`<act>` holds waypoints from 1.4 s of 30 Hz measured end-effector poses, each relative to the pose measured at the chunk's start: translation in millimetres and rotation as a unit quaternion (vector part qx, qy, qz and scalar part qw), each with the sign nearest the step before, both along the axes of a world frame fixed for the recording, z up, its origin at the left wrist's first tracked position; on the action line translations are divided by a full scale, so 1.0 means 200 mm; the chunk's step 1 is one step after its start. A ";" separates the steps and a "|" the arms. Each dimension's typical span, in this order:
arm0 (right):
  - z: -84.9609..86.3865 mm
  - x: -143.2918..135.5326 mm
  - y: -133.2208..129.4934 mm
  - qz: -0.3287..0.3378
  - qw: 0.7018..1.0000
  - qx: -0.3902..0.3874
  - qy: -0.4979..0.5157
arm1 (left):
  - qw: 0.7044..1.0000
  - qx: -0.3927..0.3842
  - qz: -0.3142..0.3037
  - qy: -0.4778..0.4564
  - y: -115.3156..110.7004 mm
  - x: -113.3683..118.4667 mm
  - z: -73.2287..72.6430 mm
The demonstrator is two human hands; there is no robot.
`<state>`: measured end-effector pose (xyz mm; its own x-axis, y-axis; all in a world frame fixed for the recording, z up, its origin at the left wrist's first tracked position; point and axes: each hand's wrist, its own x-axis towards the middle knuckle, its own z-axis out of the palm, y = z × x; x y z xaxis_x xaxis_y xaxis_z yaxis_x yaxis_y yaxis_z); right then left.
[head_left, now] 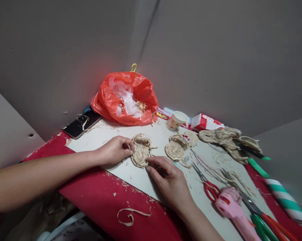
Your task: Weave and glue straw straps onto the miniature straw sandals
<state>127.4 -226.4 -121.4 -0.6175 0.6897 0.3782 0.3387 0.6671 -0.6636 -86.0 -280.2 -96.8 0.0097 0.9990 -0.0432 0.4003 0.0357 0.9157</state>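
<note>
Head view: we see a small woven slipper (141,155) flat on a pale sheet (90,140), between two bare hands. The left hand (113,150) curls its fingertips against one side; the right hand (169,179) bends thumb and fingers at the lower opposite edge — whether either is pinching or merely touching, we cannot tell.

The slipper's sole and raised front band look formed, with pale bits along the top. What appears unfinished, we judge, is a loose strand (154,147) poking from its side. Just beyond the right hand, a second woven slipper (174,149) carries red and pale beads (186,137) near its band. Red-handled scissors (211,191) and a pink glue gun (230,204) lie nearby, neither in hand — scraps dot the sheet.
</note>
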 end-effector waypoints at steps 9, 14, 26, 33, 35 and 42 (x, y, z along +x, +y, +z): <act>0.02 0.01 0.01 0.014 1.000 0.004 -0.003 | 0.996 0.030 0.015 0.083 -0.02 0.02 0.02; 0.02 0.01 0.03 0.016 1.000 0.019 -0.006 | 0.982 0.075 -0.011 0.176 -0.03 0.03 0.02; 0.06 0.04 0.06 0.026 0.990 -0.141 -0.002 | 0.931 0.206 -0.075 0.293 -0.05 0.03 -0.04; 0.06 0.02 0.06 0.002 0.997 -0.074 0.029 | 0.918 0.213 -0.085 0.324 -0.05 0.05 -0.04; 0.04 0.01 0.06 -0.010 0.998 -0.049 0.043 | 0.921 0.219 -0.071 0.314 -0.05 0.05 -0.05; 0.04 0.00 0.06 -0.033 0.998 -0.004 0.057 | 0.922 0.248 -0.047 0.295 -0.05 0.06 -0.05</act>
<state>127.2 -213.6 -112.9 -0.5240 0.7301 0.4386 0.3031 0.6411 -0.7051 -73.4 -290.9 -107.1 0.2187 0.8936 0.3921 0.8139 -0.3887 0.4319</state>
